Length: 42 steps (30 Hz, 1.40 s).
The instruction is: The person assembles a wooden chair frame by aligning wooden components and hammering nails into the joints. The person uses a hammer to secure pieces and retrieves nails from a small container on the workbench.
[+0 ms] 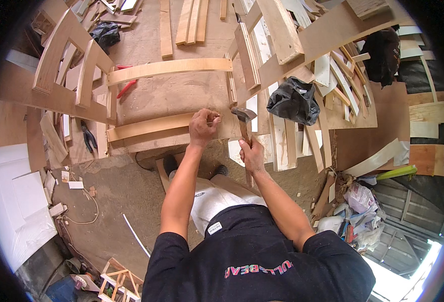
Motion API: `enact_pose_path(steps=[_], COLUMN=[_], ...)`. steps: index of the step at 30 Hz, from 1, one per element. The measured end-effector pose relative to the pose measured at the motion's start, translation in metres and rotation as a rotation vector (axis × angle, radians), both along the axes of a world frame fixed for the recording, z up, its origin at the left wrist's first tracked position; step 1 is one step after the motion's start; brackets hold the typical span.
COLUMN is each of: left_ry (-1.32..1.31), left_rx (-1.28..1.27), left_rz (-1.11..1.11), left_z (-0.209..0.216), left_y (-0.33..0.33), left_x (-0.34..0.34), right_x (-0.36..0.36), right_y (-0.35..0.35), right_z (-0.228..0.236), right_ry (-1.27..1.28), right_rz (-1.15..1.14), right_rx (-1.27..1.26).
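My right hand [253, 156] is wrapped round the wooden handle of a hammer [244, 115]. The hammer's metal head is up, just right of my left hand [203, 127]. That left hand is closed in a pinch at the right end of a curved plywood slat [149, 126]; whatever its fingertips hold is too small to make out. Farther off, a second curved slat [169, 69] spans between a short plywood upright [112, 98] on the left and another upright [230, 79] on the right. These pieces lie on a brown wooden worktable [182, 98].
Red-handled pliers [126, 89] lie beside the far slat, and black-handled pliers [87, 136] at the table's left. A black plastic bag [295, 100] sits on wood strips to the right. Long strips [192, 20] lie at the back. Large cut panels [63, 55] stand at left.
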<state>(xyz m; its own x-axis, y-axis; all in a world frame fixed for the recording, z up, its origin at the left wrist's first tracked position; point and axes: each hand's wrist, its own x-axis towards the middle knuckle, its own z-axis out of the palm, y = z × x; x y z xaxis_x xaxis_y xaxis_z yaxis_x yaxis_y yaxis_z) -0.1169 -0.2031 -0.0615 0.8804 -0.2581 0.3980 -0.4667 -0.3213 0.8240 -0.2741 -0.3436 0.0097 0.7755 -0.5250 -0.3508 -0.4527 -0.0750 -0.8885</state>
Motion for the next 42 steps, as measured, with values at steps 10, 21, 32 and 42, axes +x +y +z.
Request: enact_pose_path(steps=[10,21,32,42], left_ry=[0.028,0.027,0.002,-0.012], left_rx=[-0.023,-0.035,0.014,0.018], left_rz=[0.042,0.049,0.054,0.059], left_z=[-0.004,-0.004,0.001,-0.001], left_y=[-0.002,-0.002,-0.002,-0.001], left_x=[-0.002,-0.004,-0.005,-0.005], right_x=[-0.010,-0.016,0.010,0.017], right_y=[-0.002,-0.003,0.013,0.014], right_z=[-0.011,-0.007,0.049,0.048], right_ry=[0.035,0.065,0.065,0.092], right_rz=[0.002,0.030,0.282,0.305], right_rx=[-0.002,-0.086,-0.343,-0.371])
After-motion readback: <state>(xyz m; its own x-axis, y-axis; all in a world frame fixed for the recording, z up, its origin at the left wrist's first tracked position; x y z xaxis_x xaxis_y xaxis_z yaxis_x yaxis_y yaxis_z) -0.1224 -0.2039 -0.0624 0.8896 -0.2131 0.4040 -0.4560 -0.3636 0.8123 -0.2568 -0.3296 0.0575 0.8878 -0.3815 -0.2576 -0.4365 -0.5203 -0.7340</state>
